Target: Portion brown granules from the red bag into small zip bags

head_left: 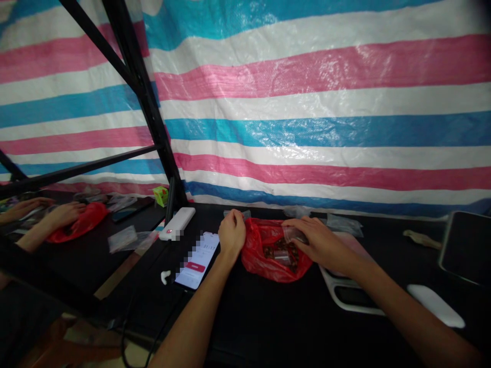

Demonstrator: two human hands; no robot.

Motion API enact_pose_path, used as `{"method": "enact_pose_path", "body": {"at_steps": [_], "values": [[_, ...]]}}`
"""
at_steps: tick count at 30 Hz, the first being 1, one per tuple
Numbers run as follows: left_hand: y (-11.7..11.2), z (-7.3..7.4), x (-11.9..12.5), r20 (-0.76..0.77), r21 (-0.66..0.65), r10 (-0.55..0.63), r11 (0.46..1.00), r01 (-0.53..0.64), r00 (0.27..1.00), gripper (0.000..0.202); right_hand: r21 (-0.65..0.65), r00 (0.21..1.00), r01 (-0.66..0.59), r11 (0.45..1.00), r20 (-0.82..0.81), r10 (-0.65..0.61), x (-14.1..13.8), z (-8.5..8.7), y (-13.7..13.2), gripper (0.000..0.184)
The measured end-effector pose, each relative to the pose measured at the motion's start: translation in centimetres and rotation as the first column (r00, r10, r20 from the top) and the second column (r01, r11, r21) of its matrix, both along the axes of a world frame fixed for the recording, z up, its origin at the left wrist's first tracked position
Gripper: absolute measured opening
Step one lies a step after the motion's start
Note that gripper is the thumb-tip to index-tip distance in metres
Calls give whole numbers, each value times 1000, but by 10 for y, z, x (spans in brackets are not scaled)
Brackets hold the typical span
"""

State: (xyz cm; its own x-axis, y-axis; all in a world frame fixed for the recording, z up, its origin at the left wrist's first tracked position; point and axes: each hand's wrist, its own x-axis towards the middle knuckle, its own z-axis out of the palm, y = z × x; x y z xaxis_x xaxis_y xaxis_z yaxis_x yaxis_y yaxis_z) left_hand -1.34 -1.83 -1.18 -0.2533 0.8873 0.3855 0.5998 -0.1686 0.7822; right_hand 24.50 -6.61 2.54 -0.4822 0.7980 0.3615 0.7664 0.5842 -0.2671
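Note:
A red plastic bag (255, 263) lies opened on the black table. Small brown and gold pieces (292, 254) fill its bottom, and a small clear container (283, 257) rests among them. At the bag's left rim, my left hand (232, 234) is closed, its fingers pinched against the red plastic. Reaching in from the right, my right hand (320, 240) curls its fingers round a small clear cup (295, 234) above the bag's opening. The cup's contents are hard to make out.
A lit phone (197, 260), a white earbud (165, 277) and a white power bank (178, 223) are on the left. A scale (355, 299) and white case (435, 305) lie right. Beyond the black frame (153, 122), another person's hands (65, 214) work at a red bag.

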Motion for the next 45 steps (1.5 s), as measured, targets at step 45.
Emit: {"method": "enact_pose_path", "body": {"at_steps": [45], "values": [[2, -6, -4, -38, 42, -26, 999, 28, 999, 39, 161, 870, 367, 916, -408, -277, 98, -19, -42, 42]]}}
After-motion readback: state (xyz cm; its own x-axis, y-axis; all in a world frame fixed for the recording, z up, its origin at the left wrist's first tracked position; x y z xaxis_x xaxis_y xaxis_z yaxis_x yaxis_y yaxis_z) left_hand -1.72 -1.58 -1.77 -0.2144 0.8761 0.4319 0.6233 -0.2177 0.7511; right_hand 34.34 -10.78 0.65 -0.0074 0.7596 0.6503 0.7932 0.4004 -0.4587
